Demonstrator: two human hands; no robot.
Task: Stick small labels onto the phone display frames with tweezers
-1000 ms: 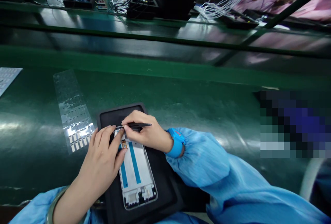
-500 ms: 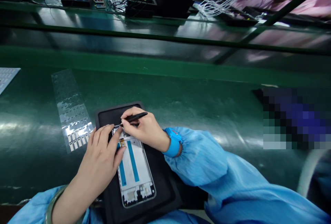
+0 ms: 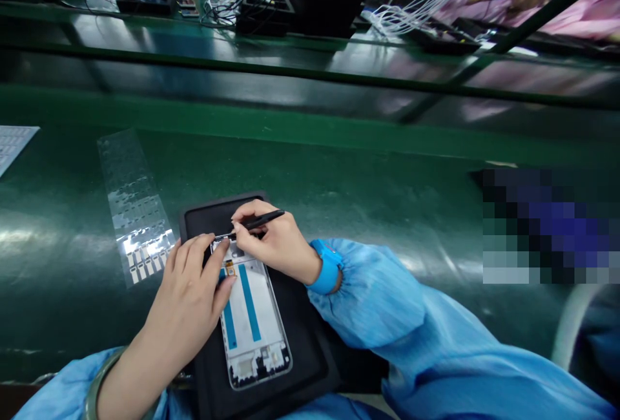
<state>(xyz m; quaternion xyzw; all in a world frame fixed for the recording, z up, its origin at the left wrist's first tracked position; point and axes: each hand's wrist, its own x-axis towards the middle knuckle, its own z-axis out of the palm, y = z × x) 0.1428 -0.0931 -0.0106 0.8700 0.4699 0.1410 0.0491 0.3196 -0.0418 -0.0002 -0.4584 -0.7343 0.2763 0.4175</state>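
A phone frame (image 3: 268,323), silvery inside with two blue strips, lies tilted on a black tray (image 3: 310,342). My left hand (image 3: 186,297) is over its upper left side, the fingers along the edge and the thumb near a small orange flex part (image 3: 230,269). In my right hand (image 3: 271,245) a slim black pen-shaped tool (image 3: 264,218) is pinched between thumb and fingers. The tool's working tip is at the frame's top edge, close to my left fingertips; the exact contact is hidden.
Left of the tray lies a clear film sheet (image 3: 138,207) with small white stickers. A printed sheet (image 3: 14,145) is at the far left, a pixelated dark object (image 3: 547,226) at the right. Across a green rail (image 3: 290,71), other people's hands work among black boxes and white cables.
My right hand and the black tool have shifted slightly right along the frame's top edge. My left hand and the phone frame look unmoved.
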